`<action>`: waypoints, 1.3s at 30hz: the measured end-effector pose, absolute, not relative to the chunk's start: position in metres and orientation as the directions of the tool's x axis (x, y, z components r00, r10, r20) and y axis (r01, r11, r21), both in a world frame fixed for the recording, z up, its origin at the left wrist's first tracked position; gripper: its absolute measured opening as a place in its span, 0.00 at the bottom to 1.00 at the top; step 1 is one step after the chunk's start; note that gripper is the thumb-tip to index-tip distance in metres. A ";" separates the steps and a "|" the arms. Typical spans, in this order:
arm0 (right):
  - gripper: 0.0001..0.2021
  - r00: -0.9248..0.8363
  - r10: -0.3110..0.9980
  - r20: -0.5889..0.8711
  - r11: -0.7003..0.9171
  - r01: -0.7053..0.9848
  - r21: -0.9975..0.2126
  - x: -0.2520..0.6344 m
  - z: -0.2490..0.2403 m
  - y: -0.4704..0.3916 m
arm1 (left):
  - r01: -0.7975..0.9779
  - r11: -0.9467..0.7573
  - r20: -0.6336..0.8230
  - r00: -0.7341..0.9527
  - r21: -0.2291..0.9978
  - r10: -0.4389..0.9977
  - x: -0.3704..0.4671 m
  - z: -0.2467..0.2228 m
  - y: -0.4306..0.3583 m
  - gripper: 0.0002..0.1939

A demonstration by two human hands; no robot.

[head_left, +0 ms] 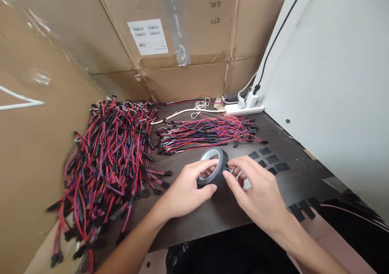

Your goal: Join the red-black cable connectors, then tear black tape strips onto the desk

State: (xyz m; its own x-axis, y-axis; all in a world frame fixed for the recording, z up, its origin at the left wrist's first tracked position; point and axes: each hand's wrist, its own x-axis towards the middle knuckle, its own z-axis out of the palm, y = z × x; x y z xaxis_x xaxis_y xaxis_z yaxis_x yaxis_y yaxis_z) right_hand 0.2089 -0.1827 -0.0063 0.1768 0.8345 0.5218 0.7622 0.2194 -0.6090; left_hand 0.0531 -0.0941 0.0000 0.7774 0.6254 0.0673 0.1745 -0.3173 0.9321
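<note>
A roll of black tape (224,163) with a pale inner ring is held on edge over the dark table (200,221). My left hand (191,187) grips it from the left, fingers through the ring and thumb on its outer side. At the roll's right side, my right hand (258,187) has thumb and index finger close together at the tape's surface; whether they pinch the tape end is too small to tell. Several short black tape pieces (272,159) lie on the table just beyond my right hand.
A large heap of red and black wire harnesses (112,148) covers the left side. Behind the roll lies a flatter wire bundle (206,131). A white power strip (244,109) stands at the back, before a cardboard box (194,79). More tape strips (304,209) hang at the front right edge.
</note>
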 end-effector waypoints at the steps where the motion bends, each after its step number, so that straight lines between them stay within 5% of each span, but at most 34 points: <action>1: 0.04 0.200 0.850 0.488 0.204 0.728 -0.654 0.209 -0.007 -0.181 | 0.177 -0.322 0.067 0.780 0.930 0.622 0.053 0.001 -0.094 0.22; 5: 0.07 0.279 0.924 0.261 0.070 0.548 -0.833 0.215 -0.008 -0.182 | 0.202 -0.392 0.094 0.781 0.898 0.617 0.052 0.000 -0.094 0.22; 9: 0.08 0.239 0.964 0.119 -0.004 0.458 -0.889 0.220 -0.010 -0.177 | 0.265 -0.462 0.091 0.783 0.846 0.616 0.051 -0.004 -0.094 0.18; 15: 0.08 0.140 0.850 0.508 0.272 0.710 -0.650 0.214 -0.006 -0.185 | 0.259 -0.549 0.175 0.768 0.795 0.616 0.054 -0.010 -0.094 0.08; 19: 0.09 -0.036 0.783 0.621 0.443 0.734 -0.515 0.203 -0.004 -0.202 | 0.241 -0.579 0.252 0.725 0.779 0.641 0.053 -0.013 -0.089 0.09; 23: 0.10 -0.011 0.758 0.652 0.450 0.733 -0.510 0.200 -0.005 -0.209 | 0.290 -0.588 0.226 0.727 0.755 0.648 0.046 -0.014 -0.084 0.13; 28: 0.08 0.075 0.714 0.696 0.379 0.795 -0.474 0.206 -0.007 -0.206 | 0.150 -0.745 0.352 0.809 0.650 0.470 0.045 -0.014 -0.085 0.11; 35: 0.12 0.248 0.631 0.735 0.095 0.916 -0.391 0.229 -0.009 -0.206 | 0.212 -0.759 0.366 0.776 0.616 0.514 0.050 -0.015 -0.090 0.08; 39: 0.10 0.040 0.812 0.583 0.236 0.890 -0.389 0.232 -0.003 -0.200 | 0.254 -0.744 0.345 0.763 0.618 0.546 0.048 -0.016 -0.089 0.08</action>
State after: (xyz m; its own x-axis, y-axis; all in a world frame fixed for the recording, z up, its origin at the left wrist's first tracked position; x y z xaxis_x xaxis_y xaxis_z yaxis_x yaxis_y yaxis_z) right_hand 0.2322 -0.1999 -0.0029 0.0396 0.8117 0.5827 0.8903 0.2362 -0.3894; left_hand 0.0484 -0.0888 -0.0159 0.7632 0.5463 0.3450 0.2537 -0.7444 0.6176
